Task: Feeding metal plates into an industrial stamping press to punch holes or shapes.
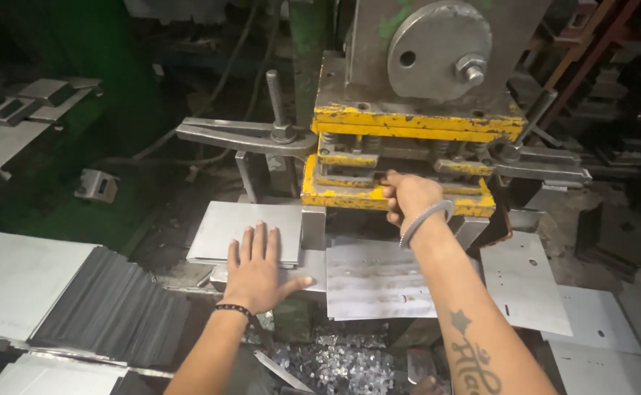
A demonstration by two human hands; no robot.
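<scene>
The left hand's (pixel 254 271) grip was wide: palm down, fingers spread flat on a small stack of metal sheets (pixel 241 232), thumb pointing right toward the sheet beside it. The stack lay on the worktop (pixel 313 267) at the near left foot of the press (pixel 408 117). The right hand (pixel 408 199), with a metal bangle (pixel 424 222) on the wrist, reached far into the yellow die block (pixel 335 192), its fingers curled narrow at the slot; whether they pinched anything I could not tell, since the fingertips were hidden. Just near of that hand a larger metal sheet (pixel 379 281) lay flat, touching the press base. To the right, more sheets with punched holes (pixel 525 281) lay overlapping. At the near left, a fanned pile of dark sheets (pixel 112 307) rested beside a pale sheet. Small shiny metal scraps (pixel 342 366) lay heaped below the worktop's near edge, between the two forearms.
</scene>
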